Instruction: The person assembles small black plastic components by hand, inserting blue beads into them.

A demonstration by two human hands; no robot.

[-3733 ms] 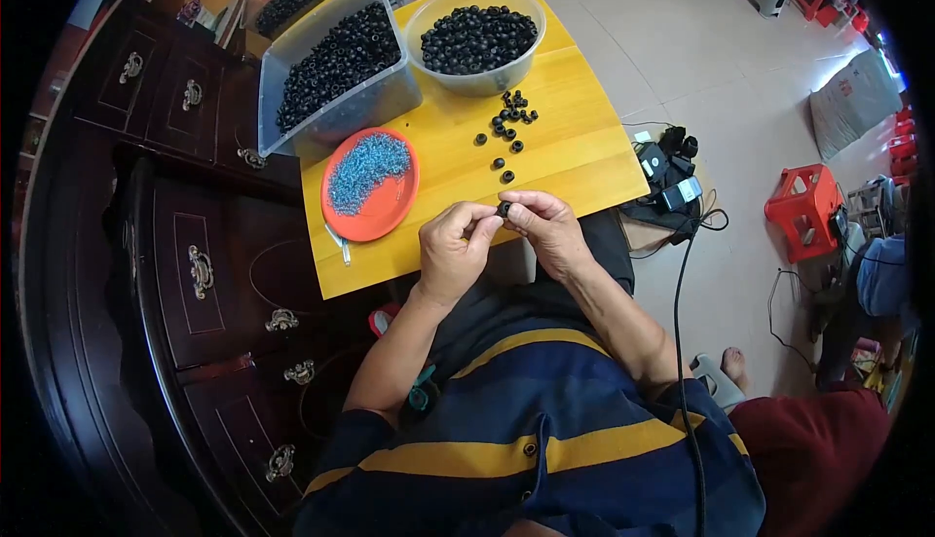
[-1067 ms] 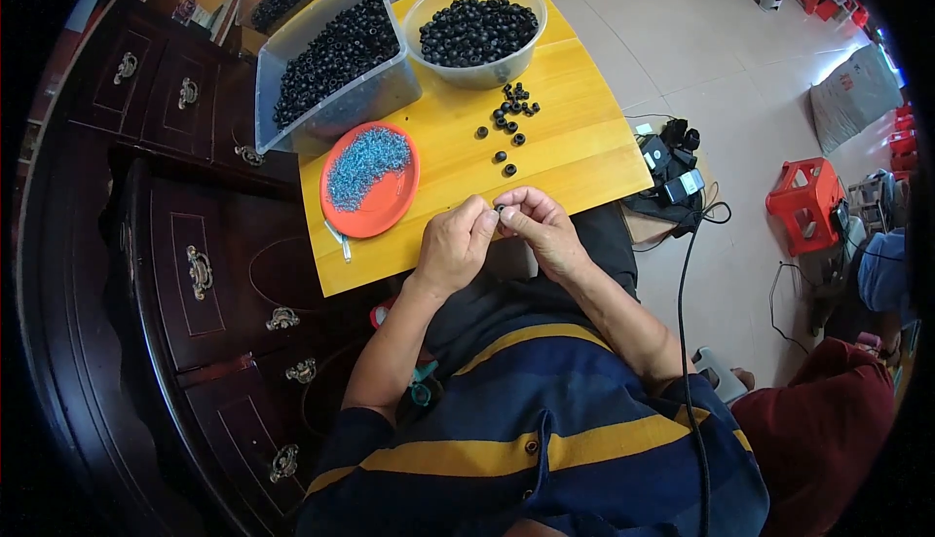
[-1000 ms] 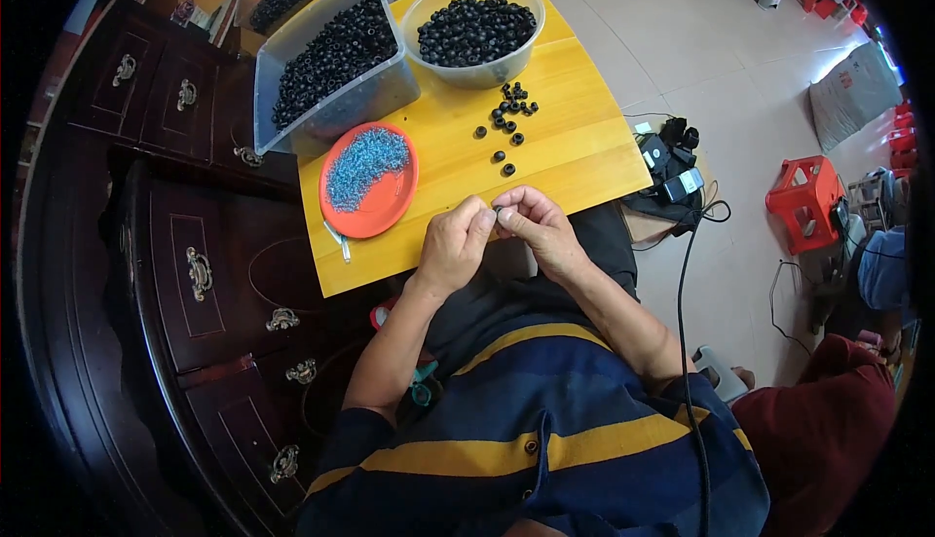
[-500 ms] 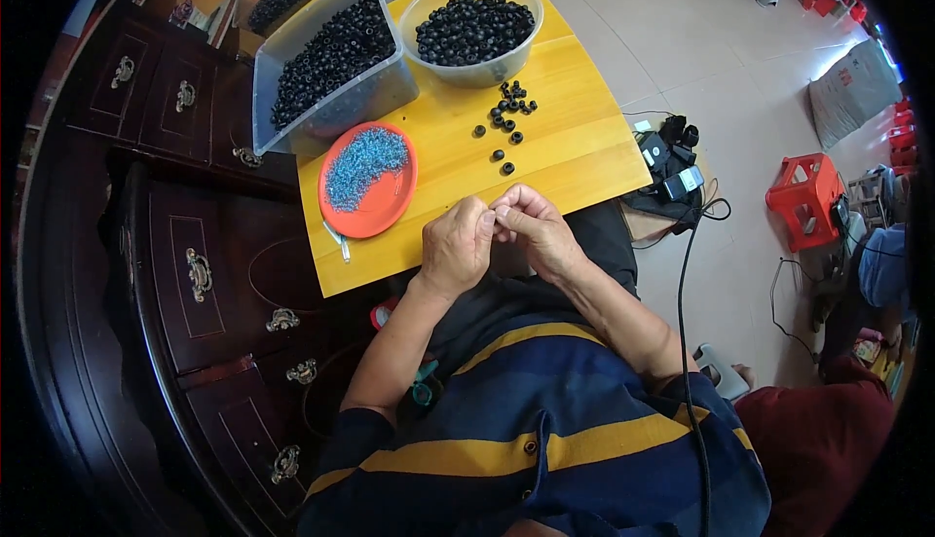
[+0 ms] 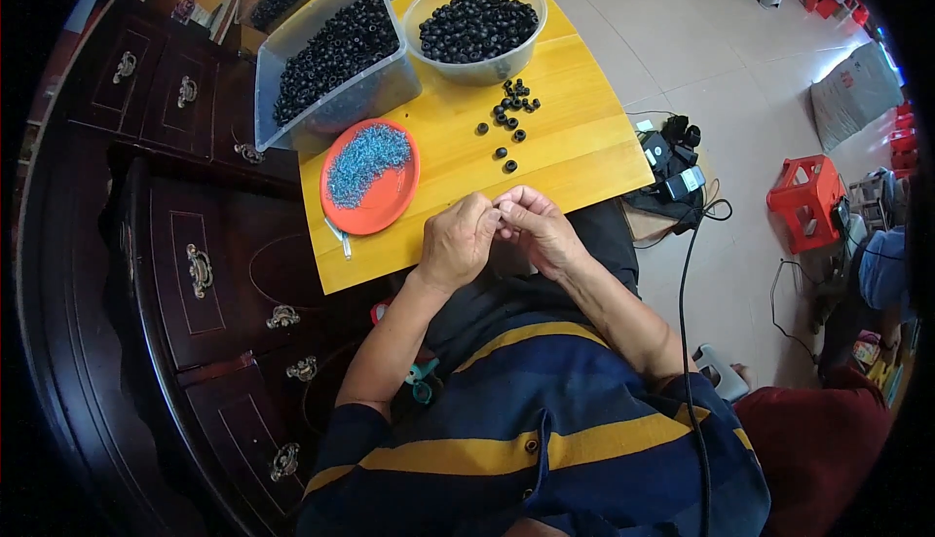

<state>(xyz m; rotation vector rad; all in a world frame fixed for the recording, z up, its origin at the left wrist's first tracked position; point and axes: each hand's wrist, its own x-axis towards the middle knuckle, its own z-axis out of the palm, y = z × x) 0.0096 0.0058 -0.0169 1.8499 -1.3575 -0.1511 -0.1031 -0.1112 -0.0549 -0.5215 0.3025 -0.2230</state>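
At the near edge of the yellow table (image 5: 584, 138), my left hand (image 5: 456, 240) and my right hand (image 5: 536, 227) meet fingertip to fingertip. Both are closed in a pinch; whatever sits between the fingers is too small and covered to name. Just beyond them, several loose black beads (image 5: 512, 122) lie scattered on the wood. To the left, a red plate (image 5: 394, 208) bears a heap of small blue, glinting pieces (image 5: 365, 162). Behind it stand a clear rectangular bin (image 5: 365, 99) and a round clear tub (image 5: 477, 72), both filled with black rounded pieces.
A dark wooden cabinet (image 5: 185, 342) with metal handles rises along my left. A black cable (image 5: 685, 323) runs down past my right arm from electronic devices (image 5: 680, 172) beside the table. Red plastic stools (image 5: 806, 204) stand on the tiled floor, and people sit at the right.
My hands stay pinched together, with only slight finger movement. The whole view has shifted a little; the table things lie as before.
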